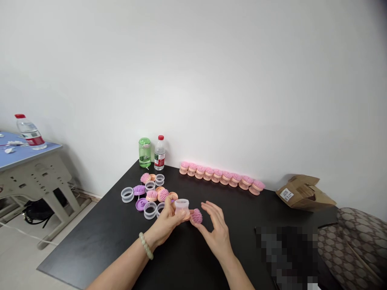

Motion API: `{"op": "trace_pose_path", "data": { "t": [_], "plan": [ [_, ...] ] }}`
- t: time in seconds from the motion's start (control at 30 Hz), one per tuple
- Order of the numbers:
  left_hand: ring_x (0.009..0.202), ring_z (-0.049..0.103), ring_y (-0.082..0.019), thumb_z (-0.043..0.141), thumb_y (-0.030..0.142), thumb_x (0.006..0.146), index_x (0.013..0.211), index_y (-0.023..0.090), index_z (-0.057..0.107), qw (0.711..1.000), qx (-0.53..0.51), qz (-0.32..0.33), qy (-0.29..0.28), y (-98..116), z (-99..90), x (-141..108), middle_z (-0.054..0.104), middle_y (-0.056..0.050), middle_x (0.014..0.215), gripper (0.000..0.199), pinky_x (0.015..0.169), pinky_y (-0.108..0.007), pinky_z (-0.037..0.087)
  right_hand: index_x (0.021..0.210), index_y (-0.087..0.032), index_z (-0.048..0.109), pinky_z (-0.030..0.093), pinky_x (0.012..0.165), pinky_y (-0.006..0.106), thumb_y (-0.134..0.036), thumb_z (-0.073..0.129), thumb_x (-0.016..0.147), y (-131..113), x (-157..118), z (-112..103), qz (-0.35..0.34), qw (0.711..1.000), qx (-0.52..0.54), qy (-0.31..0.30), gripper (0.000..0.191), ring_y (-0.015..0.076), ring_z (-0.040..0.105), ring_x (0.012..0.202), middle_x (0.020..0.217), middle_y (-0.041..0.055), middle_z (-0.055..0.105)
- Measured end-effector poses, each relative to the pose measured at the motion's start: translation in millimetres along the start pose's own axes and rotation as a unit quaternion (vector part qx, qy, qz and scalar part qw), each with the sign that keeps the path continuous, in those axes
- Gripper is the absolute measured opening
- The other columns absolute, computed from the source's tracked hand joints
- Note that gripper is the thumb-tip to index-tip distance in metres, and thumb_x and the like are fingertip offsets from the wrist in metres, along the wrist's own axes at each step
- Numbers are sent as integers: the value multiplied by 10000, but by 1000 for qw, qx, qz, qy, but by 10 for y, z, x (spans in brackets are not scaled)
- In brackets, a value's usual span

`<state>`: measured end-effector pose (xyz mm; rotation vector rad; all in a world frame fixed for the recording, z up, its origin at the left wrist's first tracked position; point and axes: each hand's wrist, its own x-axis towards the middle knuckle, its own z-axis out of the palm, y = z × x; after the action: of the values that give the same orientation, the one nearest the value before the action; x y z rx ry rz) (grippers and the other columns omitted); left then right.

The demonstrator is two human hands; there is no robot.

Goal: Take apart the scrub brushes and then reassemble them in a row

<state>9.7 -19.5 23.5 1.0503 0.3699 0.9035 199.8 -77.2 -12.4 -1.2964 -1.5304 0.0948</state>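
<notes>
The head-worn camera looks forward and down across a black table (90, 249) toward a white wall (193, 80).

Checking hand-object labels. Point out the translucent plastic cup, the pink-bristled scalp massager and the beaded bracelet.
Translucent plastic cup (182, 206): head view, on its side wall.
Pink-bristled scalp massager (196, 216): head view, on its bristles.
Beaded bracelet (146, 245): head view, on its beads.

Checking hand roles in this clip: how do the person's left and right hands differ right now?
The left hand curls around a clear plastic cup, while the right hand is open, fingers spread, beside a pink bristled head. The left wrist wears a pale bead bracelet; the right wrist shows none. Both hands are bare, above the black table.
</notes>
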Motion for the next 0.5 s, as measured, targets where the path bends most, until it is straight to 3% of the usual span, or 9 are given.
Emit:
{"op": "trace_pose_path", "data": {
  "t": [0.17, 0.27, 0.37, 0.5],
  "plan": [
    [1057, 658, -211, 792, 500, 781, 1199, 317, 343, 999, -14, -13, -29, -90, 56, -43, 595, -46, 1129, 640, 1030, -459, 444, 1250, -264, 638, 541, 944, 544, -353, 820, 776, -184, -67, 111, -62, 998, 7, -28, 515, 364, 582, 1173, 1157, 111, 709],
    [1092, 614, -199, 752, 539, 804, 1274, 308, 353, 998, 11, -38, -49, -122, 81, -70, 561, -55, 1166, 659, 1016, -398, 435, 1197, -256, 654, 556, 917, 522, -266, 760, 831, -223, -79, 147, -67, 998, -5, -17, 381, 343, 601, 1128, 1112, 111, 714],
    [1095, 581, -199, 699, 571, 839, 1259, 285, 391, 996, 30, -53, -61, -126, 96, -81, 542, -63, 1186, 594, 981, -375, 431, 1138, -258, 654, 568, 883, 492, -184, 658, 889, -230, -61, 134, -77, 997, -27, -9, 260, 307, 617, 1079, 1062, 97, 714],
    [967, 560, -168, 754, 510, 809, 1174, 247, 437, 997, 73, -10, -31, -126, 94, -66, 554, -28, 1073, 551, 878, -322, 431, 1146, -214, 620, 586, 829, 470, -270, 703, 877, -247, -45, 124, -115, 992, -49, 6, 287, 297, 619, 1034, 1051, 114, 695]
  ]
}}
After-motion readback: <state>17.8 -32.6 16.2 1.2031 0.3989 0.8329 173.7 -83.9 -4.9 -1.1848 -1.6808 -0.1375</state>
